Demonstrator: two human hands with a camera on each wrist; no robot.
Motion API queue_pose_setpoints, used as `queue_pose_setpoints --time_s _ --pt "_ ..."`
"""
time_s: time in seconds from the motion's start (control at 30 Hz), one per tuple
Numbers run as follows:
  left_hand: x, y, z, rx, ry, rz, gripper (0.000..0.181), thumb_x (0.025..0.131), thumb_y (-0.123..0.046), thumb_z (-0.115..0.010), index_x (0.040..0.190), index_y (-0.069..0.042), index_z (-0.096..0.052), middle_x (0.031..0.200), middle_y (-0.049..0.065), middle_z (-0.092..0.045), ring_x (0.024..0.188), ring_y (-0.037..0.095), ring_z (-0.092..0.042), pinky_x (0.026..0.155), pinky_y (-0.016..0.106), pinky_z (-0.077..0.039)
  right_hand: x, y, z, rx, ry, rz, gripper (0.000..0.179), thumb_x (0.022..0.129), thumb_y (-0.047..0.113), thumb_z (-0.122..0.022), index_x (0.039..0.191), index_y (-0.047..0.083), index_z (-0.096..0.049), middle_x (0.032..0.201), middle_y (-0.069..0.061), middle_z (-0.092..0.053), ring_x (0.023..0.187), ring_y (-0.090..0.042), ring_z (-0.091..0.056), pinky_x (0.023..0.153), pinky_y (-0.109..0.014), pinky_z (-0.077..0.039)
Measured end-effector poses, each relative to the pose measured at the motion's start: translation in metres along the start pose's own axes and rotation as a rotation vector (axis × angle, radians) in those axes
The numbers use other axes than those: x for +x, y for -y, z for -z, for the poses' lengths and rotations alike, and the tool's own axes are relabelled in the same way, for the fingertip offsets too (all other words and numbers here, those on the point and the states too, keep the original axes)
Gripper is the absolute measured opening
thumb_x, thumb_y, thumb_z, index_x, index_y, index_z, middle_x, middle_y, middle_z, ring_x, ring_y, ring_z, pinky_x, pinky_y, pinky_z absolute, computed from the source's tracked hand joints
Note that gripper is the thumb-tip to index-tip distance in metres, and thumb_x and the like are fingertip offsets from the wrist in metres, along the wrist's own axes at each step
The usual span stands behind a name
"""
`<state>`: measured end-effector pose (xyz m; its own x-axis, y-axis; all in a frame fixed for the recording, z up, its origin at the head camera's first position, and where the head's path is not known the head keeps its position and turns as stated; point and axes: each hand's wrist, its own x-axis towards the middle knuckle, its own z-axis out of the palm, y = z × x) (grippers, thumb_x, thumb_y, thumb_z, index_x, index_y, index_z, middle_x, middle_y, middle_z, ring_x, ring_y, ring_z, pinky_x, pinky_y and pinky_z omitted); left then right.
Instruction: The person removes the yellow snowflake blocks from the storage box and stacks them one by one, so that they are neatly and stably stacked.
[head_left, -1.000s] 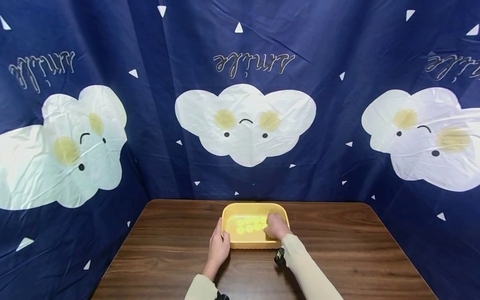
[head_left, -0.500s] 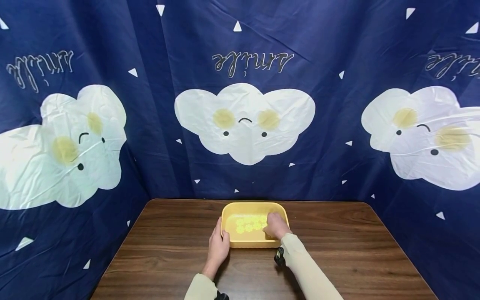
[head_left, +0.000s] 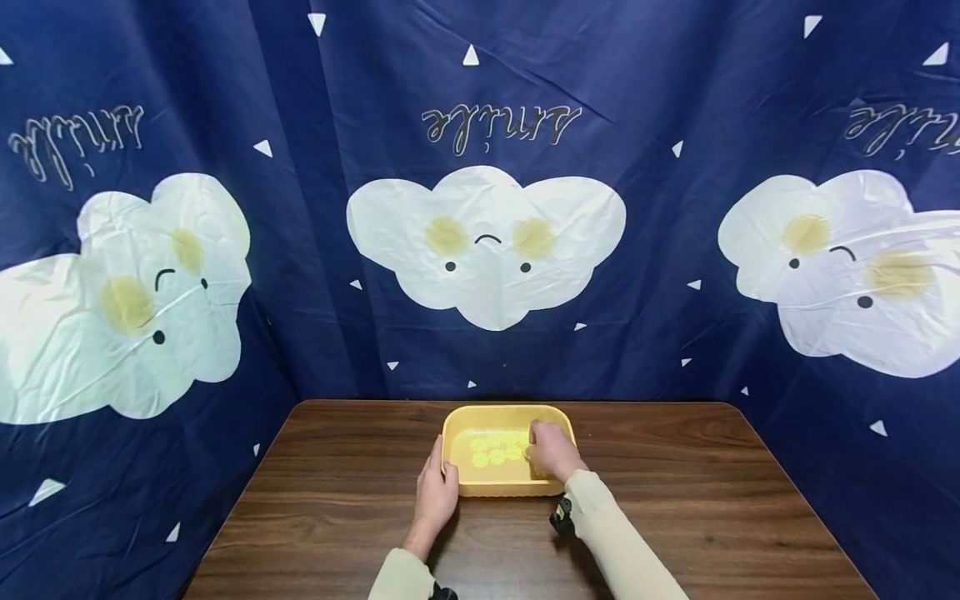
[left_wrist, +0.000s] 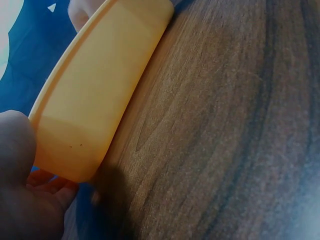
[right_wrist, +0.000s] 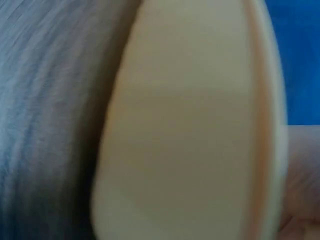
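A yellow rectangular tub (head_left: 510, 490) with rounded corners sits on the table. My left hand (head_left: 437, 493) grips its left side; in the left wrist view the thumb lies against the rim and the fingertips (left_wrist: 57, 190) wrap the corner of the wall. Bright yellow flower-like shapes (head_left: 497, 456) show on the tub's floor; whether they are loose or part of it I cannot tell. My right hand (head_left: 553, 450) reaches over the near rim into the tub's right part, fingers bent down. Its fingertips are hidden, and so is anything they hold. The right wrist view is blurred and shows mostly the tub's outer wall (right_wrist: 175, 125).
The dark wooden table (head_left: 690, 500) extends to both sides of the tub and in front of it. Behind and at the sides hangs a dark blue curtain (head_left: 660, 350) with white clouds and triangles. The tub stands near the table's back edge.
The right hand has shifted very slightly left inside the tub. My left hand keeps its place on the tub, which stays put.
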<state>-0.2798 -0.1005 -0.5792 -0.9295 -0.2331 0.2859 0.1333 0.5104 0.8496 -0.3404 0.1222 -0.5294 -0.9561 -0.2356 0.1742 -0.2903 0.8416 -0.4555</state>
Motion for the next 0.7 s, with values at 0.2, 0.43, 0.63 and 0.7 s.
queue_pose_setpoints --time_s 0.2,0.43,0.63,0.7 --pt "0.0 0.001 0.001 -0.011 0.014 0.021 0.056 0.099 -0.004 -0.049 0.154 0.003 -0.039 0.152 0.027 -0.047 0.138 0.041 -0.049 0.113 0.054 -0.041 0.0 -0.002 0.033 0.071 -0.155 -0.031 0.02 0.089 0.008 -0.073 0.108 0.004 -0.07 0.077 -0.005 -0.066 0.064 -0.015 -0.057 0.058 -0.032 -0.049" --pt "0.007 0.005 0.0 -0.012 0.026 0.023 0.056 0.099 -0.004 -0.049 0.154 0.002 -0.039 0.152 0.027 -0.047 0.138 0.042 -0.049 0.113 0.055 -0.04 -0.012 -0.035 0.07 0.035 -0.315 -0.026 0.014 0.088 0.008 -0.072 0.102 0.006 -0.075 0.091 -0.011 -0.076 0.078 -0.024 -0.069 0.07 -0.043 -0.057" --pt "0.017 0.007 0.0 -0.009 0.041 0.013 0.056 0.099 -0.003 -0.048 0.154 0.002 -0.038 0.151 0.028 -0.047 0.138 0.043 -0.049 0.112 0.056 -0.041 -0.034 -0.082 0.078 -0.015 -0.281 -0.145 0.015 0.085 0.01 -0.072 0.1 0.006 -0.074 0.085 -0.007 -0.074 0.076 -0.027 -0.067 0.069 -0.046 -0.054" --pt "0.02 0.008 0.0 -0.012 0.043 0.011 0.056 0.099 -0.003 -0.048 0.154 0.002 -0.038 0.151 0.028 -0.047 0.138 0.043 -0.049 0.113 0.056 -0.04 -0.042 -0.095 0.076 -0.01 -0.251 -0.2 0.016 0.084 0.009 -0.072 0.1 0.006 -0.074 0.084 -0.006 -0.074 0.075 -0.025 -0.067 0.068 -0.045 -0.053"
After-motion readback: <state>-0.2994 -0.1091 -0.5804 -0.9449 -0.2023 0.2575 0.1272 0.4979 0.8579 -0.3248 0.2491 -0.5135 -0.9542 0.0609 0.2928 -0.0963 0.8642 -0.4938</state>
